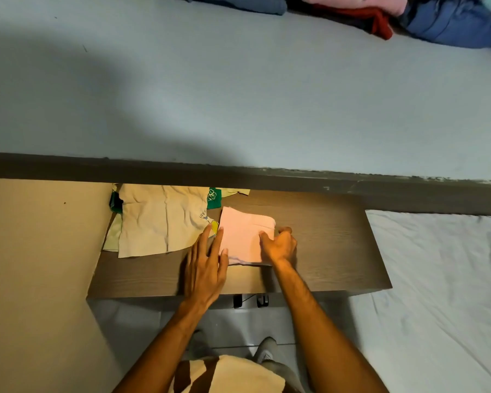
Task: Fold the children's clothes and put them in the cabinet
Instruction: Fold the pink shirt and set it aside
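A folded pink garment [243,234] lies on the brown wooden cabinet shelf [332,251]. My right hand [279,245] grips its right edge, fingers curled over the cloth. My left hand [207,265] rests flat against its left edge, fingers spread and pointing forward. To the left on the same shelf lies a folded cream shirt [159,222] with a green sleeve [214,198] and a small print. It partly slips under the cabinet's upper panel [125,171].
A pile of blue, red and pink clothes [380,15] lies at the top right on a grey surface [238,95]. A bed with a white sheet [442,293] is at the right. A beige cabinet side wall [37,265] stands at the left.
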